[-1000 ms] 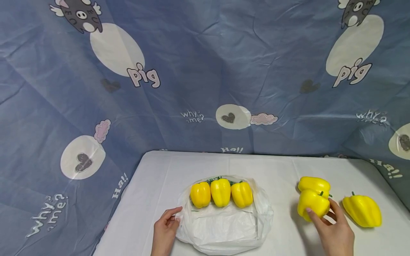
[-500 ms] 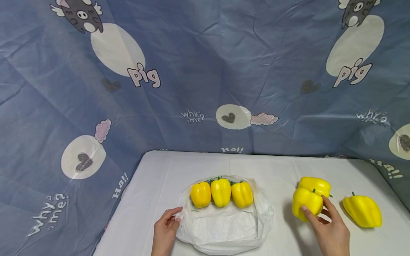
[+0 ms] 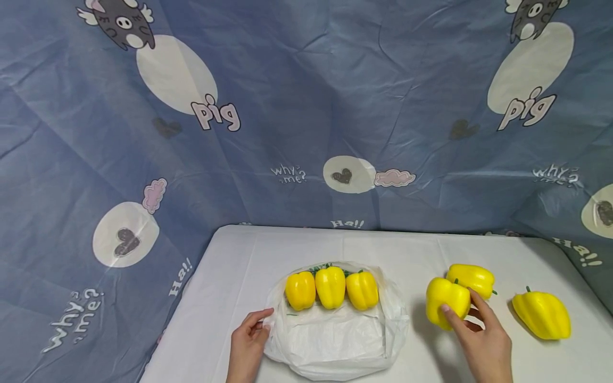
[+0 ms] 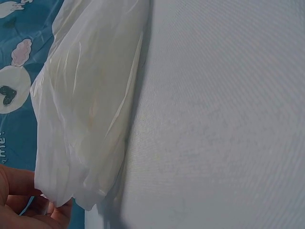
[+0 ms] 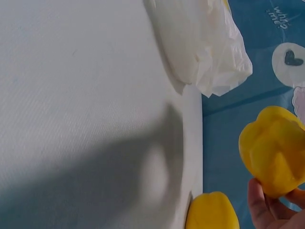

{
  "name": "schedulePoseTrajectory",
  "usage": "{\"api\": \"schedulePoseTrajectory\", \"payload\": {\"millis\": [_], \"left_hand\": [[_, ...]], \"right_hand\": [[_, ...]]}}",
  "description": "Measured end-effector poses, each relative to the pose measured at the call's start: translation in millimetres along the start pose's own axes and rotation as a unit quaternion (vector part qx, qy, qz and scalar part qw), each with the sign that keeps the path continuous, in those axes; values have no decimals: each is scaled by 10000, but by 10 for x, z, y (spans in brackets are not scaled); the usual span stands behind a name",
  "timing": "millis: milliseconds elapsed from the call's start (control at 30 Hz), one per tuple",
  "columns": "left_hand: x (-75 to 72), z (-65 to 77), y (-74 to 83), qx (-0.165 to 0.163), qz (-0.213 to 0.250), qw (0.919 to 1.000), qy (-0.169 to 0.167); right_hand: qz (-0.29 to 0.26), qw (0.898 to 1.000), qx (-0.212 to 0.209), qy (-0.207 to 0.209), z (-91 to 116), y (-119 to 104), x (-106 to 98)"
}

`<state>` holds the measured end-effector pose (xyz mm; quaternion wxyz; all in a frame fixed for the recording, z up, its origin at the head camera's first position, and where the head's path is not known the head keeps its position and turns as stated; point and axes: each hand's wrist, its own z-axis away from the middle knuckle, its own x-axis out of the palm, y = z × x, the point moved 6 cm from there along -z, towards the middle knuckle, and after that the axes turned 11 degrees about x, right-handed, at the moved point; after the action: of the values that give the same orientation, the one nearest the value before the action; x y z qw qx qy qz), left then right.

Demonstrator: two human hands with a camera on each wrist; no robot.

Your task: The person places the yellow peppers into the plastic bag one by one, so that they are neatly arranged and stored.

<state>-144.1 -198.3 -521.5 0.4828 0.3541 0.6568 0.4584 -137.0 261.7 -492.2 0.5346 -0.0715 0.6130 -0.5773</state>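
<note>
A white plastic bag [image 3: 335,343] lies with its mouth spread wide on the table. Inside it, along the far side, three yellow bell peppers [image 3: 330,288] sit in a row. My left hand [image 3: 249,340] pinches the bag's left rim between thumb and fingers; the left wrist view shows the thin plastic [image 4: 90,105] caught at the fingertips. To the right of the bag, my right hand [image 3: 483,332] grips another yellow bell pepper [image 3: 445,303], raised above the table with its green stem up. The right wrist view shows that pepper [image 5: 274,150] from its lobed underside.
Two more yellow peppers lie on the table at the right: one on its side [image 3: 471,279] just behind the held one, the other [image 3: 541,315] farther right. A blue printed cloth [image 3: 306,106] hangs behind the white table [image 3: 230,298].
My right hand has carried its pepper leftward toward the bag, away from the pepper lying behind it. My left hand has stayed at the bag's rim.
</note>
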Motion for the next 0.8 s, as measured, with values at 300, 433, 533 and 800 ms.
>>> {"api": "schedulePoseTrajectory", "payload": {"millis": [300,433,533,800], "left_hand": [[1,2,-2,5,4,10000,-46],[5,2,4,6,-49,10000,-57],[9,1,3,-13,-28,10000,-61],[5,-6,-5,4,18,10000,-58]], "right_hand": [[34,9999,-65,-146,27,-66,29],[-12,9998,-83,-198,49,-91,44],[-95,9996,-116,-224,78,-106,58],[-309,9987,-264,-308,160,-153,107]]}}
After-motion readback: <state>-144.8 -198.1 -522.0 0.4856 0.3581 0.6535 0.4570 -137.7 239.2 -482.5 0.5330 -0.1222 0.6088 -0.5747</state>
